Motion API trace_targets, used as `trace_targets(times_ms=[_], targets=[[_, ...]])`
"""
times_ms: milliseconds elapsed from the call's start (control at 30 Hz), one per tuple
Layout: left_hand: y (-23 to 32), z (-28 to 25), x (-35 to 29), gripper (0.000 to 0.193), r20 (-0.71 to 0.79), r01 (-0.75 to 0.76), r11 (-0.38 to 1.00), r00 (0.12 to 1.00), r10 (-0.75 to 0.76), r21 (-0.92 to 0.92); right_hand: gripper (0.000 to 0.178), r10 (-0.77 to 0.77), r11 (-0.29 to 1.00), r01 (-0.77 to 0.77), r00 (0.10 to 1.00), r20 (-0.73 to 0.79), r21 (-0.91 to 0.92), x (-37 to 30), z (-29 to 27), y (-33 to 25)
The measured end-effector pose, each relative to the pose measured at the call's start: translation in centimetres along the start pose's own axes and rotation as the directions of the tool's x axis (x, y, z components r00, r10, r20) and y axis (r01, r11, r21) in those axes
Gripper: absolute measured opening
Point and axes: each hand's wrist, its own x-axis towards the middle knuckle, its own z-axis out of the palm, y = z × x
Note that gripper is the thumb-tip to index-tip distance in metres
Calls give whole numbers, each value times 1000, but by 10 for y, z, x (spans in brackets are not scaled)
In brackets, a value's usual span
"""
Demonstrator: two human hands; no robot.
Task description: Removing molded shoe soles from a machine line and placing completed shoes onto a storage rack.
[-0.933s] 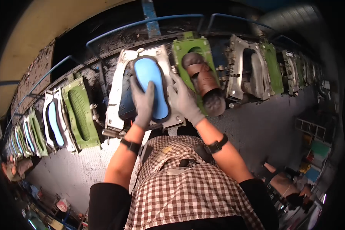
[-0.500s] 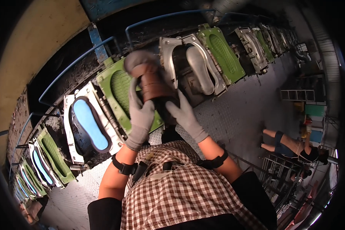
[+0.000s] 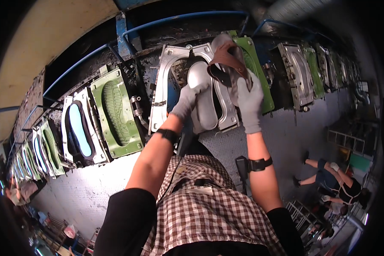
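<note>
My right hand (image 3: pixel 249 100), in a grey glove, grips a brown leather shoe upper (image 3: pixel 228 57) by its near side. The upper hangs tilted, its opening partly toward me, over the right side of a silver metal mould frame (image 3: pixel 160 89) and part of a green mould plate (image 3: pixel 256 64). A silver foot-shaped last (image 3: pixel 207 113) lies within the frame. My gloved left hand (image 3: pixel 187 100) is at the last's left edge, its fingers bunched and curled against it. Whether anything small is between those fingers is hidden.
Further left stand another green mould plate (image 3: pixel 117 111) and a mould with a light-blue sole-shaped piece (image 3: pixel 80 128). More moulds continue both ways. Blue rails (image 3: pixel 183 19) run behind them. A metal fitting (image 3: pixel 137 109) juts up beside the frame. Another person (image 3: pixel 328 177) stands at right.
Both hands were on the brown upper; now only my right hand holds it, farther right. My left hand has let go and moved to the silver last. The view has shifted rightward along the moulds.
</note>
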Motion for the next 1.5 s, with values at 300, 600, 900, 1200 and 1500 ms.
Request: trace_targets(times_ms=[300, 600, 900, 1200, 1500], targets=[[-49, -3, -58, 33, 47, -362, 878, 929, 366, 315, 26, -286, 662, 713, 525, 802, -231, 15, 60, -1], [-75, 4, -119, 22, 149, 393, 918, 905, -397, 56, 31, -162, 802, 573, 478, 863, -167, -66, 8, 34], [7, 25, -71, 46, -267, -42, 861, 957, -110, -508, 58, 135, 827, 246, 787, 602, -506, -16, 38, 57], [-22, 10, -23, 48, -183, -189, 955, 972, 148, -229, 49, 140, 986, -88, 894, 425, -139, -31, 47, 89], [-92, -46, 9, 57, -455, -45, 658, 758, -467, -751, 47, -31, 995, 80, 841, 540, -67, -13, 53, 113]])
